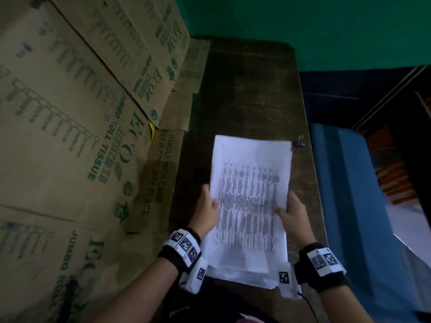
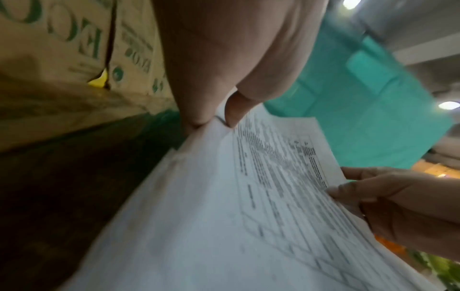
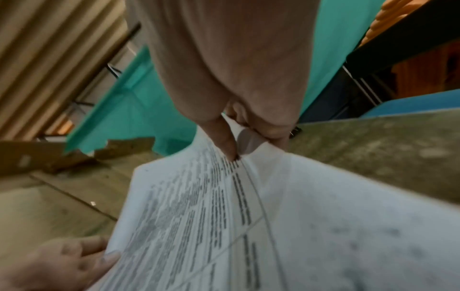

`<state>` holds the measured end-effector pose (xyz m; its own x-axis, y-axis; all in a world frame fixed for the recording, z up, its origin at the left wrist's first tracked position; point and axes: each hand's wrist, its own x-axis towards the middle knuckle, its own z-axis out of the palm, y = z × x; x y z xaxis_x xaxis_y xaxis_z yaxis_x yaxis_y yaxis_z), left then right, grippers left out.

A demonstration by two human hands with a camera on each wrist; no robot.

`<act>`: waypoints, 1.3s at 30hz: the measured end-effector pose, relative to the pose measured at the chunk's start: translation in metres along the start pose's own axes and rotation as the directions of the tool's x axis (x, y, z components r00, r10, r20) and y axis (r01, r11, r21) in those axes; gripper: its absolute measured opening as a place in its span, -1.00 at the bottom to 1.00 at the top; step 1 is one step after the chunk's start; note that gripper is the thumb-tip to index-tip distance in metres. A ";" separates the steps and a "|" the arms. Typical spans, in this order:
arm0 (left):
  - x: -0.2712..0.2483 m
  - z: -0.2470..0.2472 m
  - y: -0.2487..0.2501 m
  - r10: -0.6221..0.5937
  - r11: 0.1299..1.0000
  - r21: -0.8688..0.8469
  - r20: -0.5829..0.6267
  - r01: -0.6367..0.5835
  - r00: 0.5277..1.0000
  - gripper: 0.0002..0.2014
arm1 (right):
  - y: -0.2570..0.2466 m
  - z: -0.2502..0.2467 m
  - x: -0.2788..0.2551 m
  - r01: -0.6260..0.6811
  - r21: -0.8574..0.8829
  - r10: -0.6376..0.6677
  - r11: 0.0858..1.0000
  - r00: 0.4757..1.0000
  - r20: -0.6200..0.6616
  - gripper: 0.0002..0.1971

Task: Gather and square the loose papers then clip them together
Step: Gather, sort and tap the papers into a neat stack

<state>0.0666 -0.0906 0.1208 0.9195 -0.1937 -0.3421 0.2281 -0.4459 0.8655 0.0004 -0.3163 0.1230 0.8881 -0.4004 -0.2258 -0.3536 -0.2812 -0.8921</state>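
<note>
Both hands pinch the papers (image 1: 250,183) by their side edges, left hand (image 1: 207,212) and right hand (image 1: 292,212), holding them tilted above the table (image 1: 245,89), gathered though seemingly not yet squared, the clip (image 1: 300,141) lying unused beyond.

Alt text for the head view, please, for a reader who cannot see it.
Both hands hold a stack of printed papers by its side edges, the left hand and right hand gripping opposite sides over a dark wooden table. A binder clip lies beyond the stack's far right corner; cardboard boxes stand left.
</note>
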 end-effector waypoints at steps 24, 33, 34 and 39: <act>0.020 0.027 -0.035 -0.466 0.839 0.363 0.096 0.405 0.880 -0.21 | 0.066 0.040 0.029 -0.472 -0.335 0.489 0.815 0.872 -0.039 -0.34; 0.021 0.018 -0.041 -0.437 0.893 -0.021 0.194 0.449 0.878 -0.55 | 0.038 0.017 0.021 -0.426 -0.054 0.424 0.903 0.867 0.261 -0.82; 0.020 0.019 -0.043 -0.372 0.918 -0.080 0.171 0.390 0.912 -0.57 | 0.034 0.016 0.020 -0.350 -0.078 0.359 0.933 0.910 0.206 -0.78; 0.016 -0.003 -0.021 -0.115 0.974 -0.208 -0.104 0.091 0.988 -0.41 | -0.013 -0.004 0.011 -0.006 0.136 0.016 0.991 0.997 -0.075 -0.83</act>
<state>0.0774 -0.0816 0.0985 0.9155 -0.0498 -0.3992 0.3725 -0.2696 0.8880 0.0132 -0.3209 0.1339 0.8577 -0.4694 -0.2099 -0.3152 -0.1574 -0.9359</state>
